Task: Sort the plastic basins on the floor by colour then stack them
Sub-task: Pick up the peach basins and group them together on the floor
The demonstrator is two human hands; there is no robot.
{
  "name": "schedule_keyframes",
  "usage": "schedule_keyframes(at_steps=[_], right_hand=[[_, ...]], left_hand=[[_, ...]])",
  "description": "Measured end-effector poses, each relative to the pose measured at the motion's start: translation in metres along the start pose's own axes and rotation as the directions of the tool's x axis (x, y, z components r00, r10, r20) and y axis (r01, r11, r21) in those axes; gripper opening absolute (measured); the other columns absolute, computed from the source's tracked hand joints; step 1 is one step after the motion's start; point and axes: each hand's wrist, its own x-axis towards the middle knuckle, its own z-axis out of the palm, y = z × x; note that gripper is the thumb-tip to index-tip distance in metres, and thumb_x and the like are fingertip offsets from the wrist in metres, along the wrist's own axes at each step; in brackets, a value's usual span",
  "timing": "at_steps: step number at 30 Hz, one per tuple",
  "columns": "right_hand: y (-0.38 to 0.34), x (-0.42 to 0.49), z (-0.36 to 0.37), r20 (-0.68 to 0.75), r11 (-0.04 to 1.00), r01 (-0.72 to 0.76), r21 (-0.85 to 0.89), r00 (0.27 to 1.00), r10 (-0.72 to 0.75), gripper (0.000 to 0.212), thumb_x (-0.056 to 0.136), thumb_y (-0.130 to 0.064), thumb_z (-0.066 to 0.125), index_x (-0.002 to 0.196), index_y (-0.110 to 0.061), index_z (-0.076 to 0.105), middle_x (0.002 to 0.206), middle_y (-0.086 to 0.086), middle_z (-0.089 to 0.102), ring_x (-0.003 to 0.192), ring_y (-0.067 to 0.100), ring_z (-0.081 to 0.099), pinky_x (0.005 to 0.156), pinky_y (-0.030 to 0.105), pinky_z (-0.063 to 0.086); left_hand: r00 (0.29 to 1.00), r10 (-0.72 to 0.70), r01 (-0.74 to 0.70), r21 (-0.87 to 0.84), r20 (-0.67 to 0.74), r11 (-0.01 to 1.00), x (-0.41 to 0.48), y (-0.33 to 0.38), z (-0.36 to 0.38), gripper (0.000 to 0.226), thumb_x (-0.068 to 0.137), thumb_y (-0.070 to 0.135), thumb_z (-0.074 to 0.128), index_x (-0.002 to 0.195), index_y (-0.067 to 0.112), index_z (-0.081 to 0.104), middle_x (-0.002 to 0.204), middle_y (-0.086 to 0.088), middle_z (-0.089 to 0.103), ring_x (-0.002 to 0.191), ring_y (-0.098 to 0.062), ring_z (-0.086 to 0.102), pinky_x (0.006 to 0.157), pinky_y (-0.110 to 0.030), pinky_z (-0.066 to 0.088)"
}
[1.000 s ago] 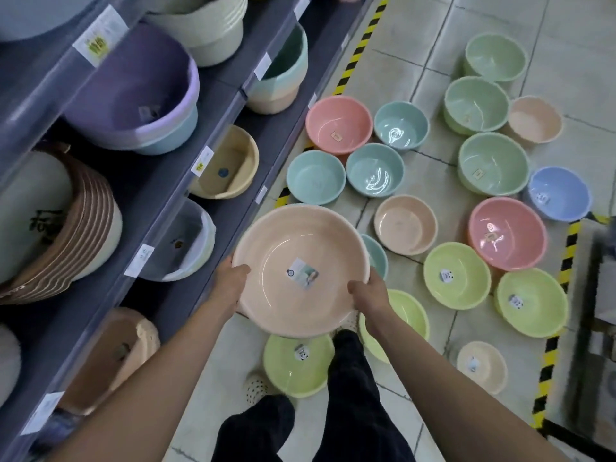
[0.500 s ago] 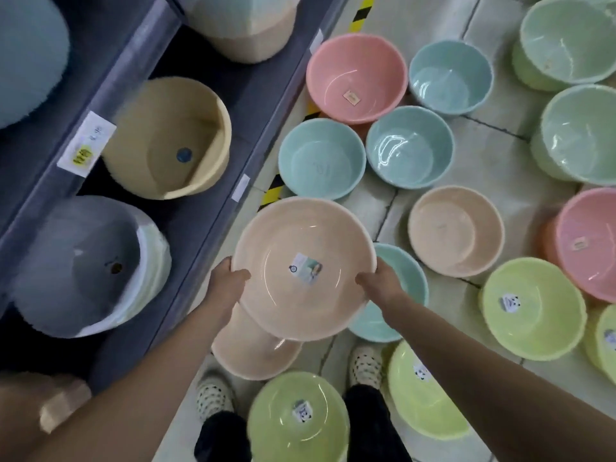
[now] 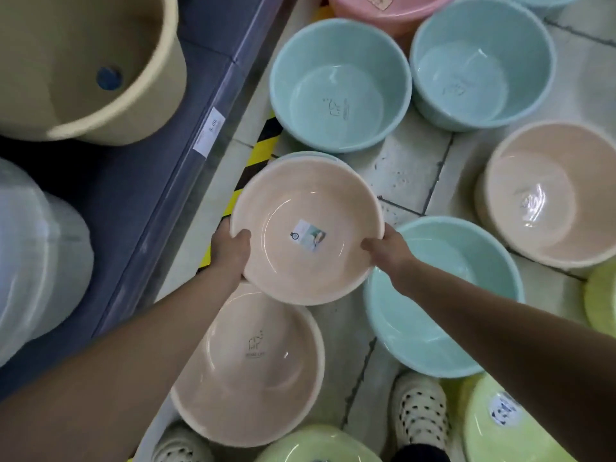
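I hold a peach basin (image 3: pixel 300 208) with a small label inside, level above the floor. My left hand (image 3: pixel 231 250) grips its left rim and my right hand (image 3: pixel 386 250) grips its right rim. A second peach basin (image 3: pixel 246 365) sits on the floor just below and nearer to me, partly under the held one. A third peach basin (image 3: pixel 550 195) lies at the right. Three teal basins (image 3: pixel 340 85) (image 3: pixel 483 61) (image 3: pixel 440 301) sit around them. A pink basin (image 3: pixel 390 10) is at the top, and green basins (image 3: pixel 506 425) (image 3: pixel 316 445) lie by my feet.
A dark shelf unit (image 3: pixel 186 138) runs along the left, holding a yellow tub (image 3: pixel 76 65) and pale stacked basins (image 3: pixel 36 255). Yellow-black hazard tape (image 3: pixel 260 151) marks the floor by the shelf. My spotted shoes (image 3: pixel 420 415) stand between the basins.
The view has dropped lower and closer to the floor. The held peach basin has come down toward the peach basin on the floor, both hands still on its rim.
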Motion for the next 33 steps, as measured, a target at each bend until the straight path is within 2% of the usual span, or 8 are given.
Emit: schedule_keyframes(at_steps=[6, 12, 15, 17, 21, 26, 29, 33], right_hand=[[-0.012, 0.042, 0.016, -0.115, 0.996, 0.047, 0.076, 0.993, -0.038, 0.037, 0.082, -0.005, 0.052, 0.118, -0.012, 0.058, 0.09, 0.01, 0.061, 0.074, 0.023, 0.055, 0.062, 0.029, 0.045], [-0.008, 0.053, 0.012, -0.104, 0.997, 0.074, 0.013, 0.992, -0.072, 0.045, 0.087, -0.009, 0.05, 0.129, -0.023, 0.053, 0.106, 0.008, 0.062, 0.087, 0.024, 0.061, 0.062, 0.03, 0.053], [0.001, 0.053, 0.021, -0.154, 0.989, 0.103, -0.104, 0.981, -0.118, 0.048, 0.081, -0.013, 0.051, 0.129, -0.018, 0.054, 0.111, 0.009, 0.064, 0.099, 0.032, 0.063, 0.084, 0.044, 0.057], [0.001, 0.054, 0.026, -0.159, 0.983, 0.104, -0.15, 0.979, -0.128, 0.046, 0.082, -0.011, 0.052, 0.128, -0.015, 0.051, 0.11, 0.01, 0.062, 0.097, 0.033, 0.061, 0.085, 0.044, 0.057], [-0.005, 0.045, 0.027, -0.133, 0.991, 0.13, -0.024, 0.982, -0.132, 0.037, 0.079, -0.004, 0.054, 0.115, -0.016, 0.053, 0.104, 0.012, 0.062, 0.083, 0.029, 0.061, 0.056, 0.03, 0.048], [-0.021, -0.013, 0.007, -0.168, 0.98, 0.176, 0.093, 0.973, -0.159, 0.043, 0.08, -0.001, 0.05, 0.116, -0.025, 0.055, 0.087, -0.003, 0.061, 0.075, 0.022, 0.059, 0.057, 0.028, 0.046], [-0.035, -0.072, -0.012, -0.193, 0.968, 0.174, 0.179, 0.971, -0.139, 0.046, 0.077, -0.001, 0.05, 0.117, -0.023, 0.06, 0.09, -0.002, 0.065, 0.081, 0.023, 0.061, 0.068, 0.035, 0.053], [-0.047, -0.169, -0.042, -0.226, 0.917, 0.126, 0.378, 0.973, -0.041, 0.039, 0.082, 0.003, 0.048, 0.108, -0.023, 0.062, 0.09, 0.001, 0.066, 0.078, 0.022, 0.06, 0.062, 0.031, 0.049]], left_hand=[[1.0, 0.008, -0.009, -0.087, -0.01, 0.996, 0.038, 0.003, 0.011, 0.025, 0.087, 0.003, 0.05, 0.104, 0.013, 0.064, 0.09, -0.008, 0.064, 0.079, -0.026, 0.057, 0.068, -0.03, 0.05], [0.996, 0.088, -0.087, 0.032, -0.018, 0.996, 0.049, 0.003, 0.018, 0.029, 0.093, 0.013, 0.052, 0.121, 0.018, 0.059, 0.113, -0.008, 0.066, 0.099, -0.028, 0.062, 0.092, -0.04, 0.054], [0.991, 0.125, -0.121, 0.078, -0.049, 0.99, 0.047, -0.011, 0.021, 0.036, 0.095, 0.017, 0.054, 0.131, 0.017, 0.056, 0.122, -0.007, 0.065, 0.109, -0.03, 0.061, 0.1, -0.042, 0.049], [0.996, 0.076, -0.073, 0.064, -0.043, 0.995, 0.052, -0.017, 0.019, 0.037, 0.092, 0.01, 0.056, 0.129, 0.016, 0.059, 0.116, -0.006, 0.065, 0.106, -0.029, 0.061, 0.098, -0.04, 0.051], [0.999, 0.046, -0.048, 0.08, 0.02, 0.996, 0.05, -0.015, 0.0, 0.018, 0.083, 0.001, 0.063, 0.098, 0.009, 0.065, 0.096, -0.012, 0.066, 0.089, -0.027, 0.061, 0.08, -0.035, 0.051], [0.999, 0.05, -0.05, 0.009, 0.012, 0.999, 0.0, 0.02, -0.025, 0.007, 0.083, 0.01, 0.062, 0.083, 0.016, 0.063, 0.088, -0.005, 0.068, 0.083, -0.027, 0.063, 0.081, -0.038, 0.053], [0.998, 0.062, -0.061, -0.036, 0.025, 0.997, -0.048, 0.055, -0.047, 0.015, 0.084, 0.009, 0.059, 0.077, 0.022, 0.06, 0.082, 0.0, 0.066, 0.079, -0.025, 0.062, 0.077, -0.035, 0.052], [0.992, 0.092, -0.087, -0.06, 0.083, 0.994, -0.131, 0.098, -0.078, 0.012, 0.08, 0.008, 0.057, 0.074, 0.018, 0.061, 0.075, -0.005, 0.065, 0.072, -0.025, 0.059, 0.066, -0.033, 0.048]])
